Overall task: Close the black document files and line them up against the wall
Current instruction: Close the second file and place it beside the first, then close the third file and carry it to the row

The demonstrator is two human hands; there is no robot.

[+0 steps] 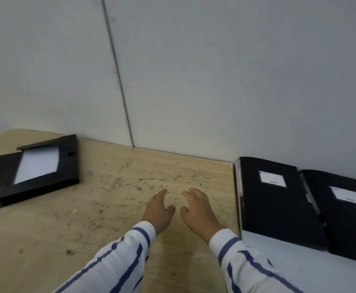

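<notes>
Scuffed wooden desk (118, 187) against grey wall (194, 70). I see left hand (159, 210) and right hand (198, 210) spread, empty, mid-desk. Open file (35, 170) far left; two closed files (278, 199) right by wall, nothing between.

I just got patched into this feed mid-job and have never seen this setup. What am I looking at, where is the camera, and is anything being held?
There is no machine here: a person works with bare hands, and the single picture comes from a wide-angle camera on their head, looking forward and down. The left hand and right hand hover open over a scuffed wooden table, holding nothing. At the left lies an open black file with white paper showing inside. At the right, two closed black files with white labels sit side by side by the grey wall.
</notes>
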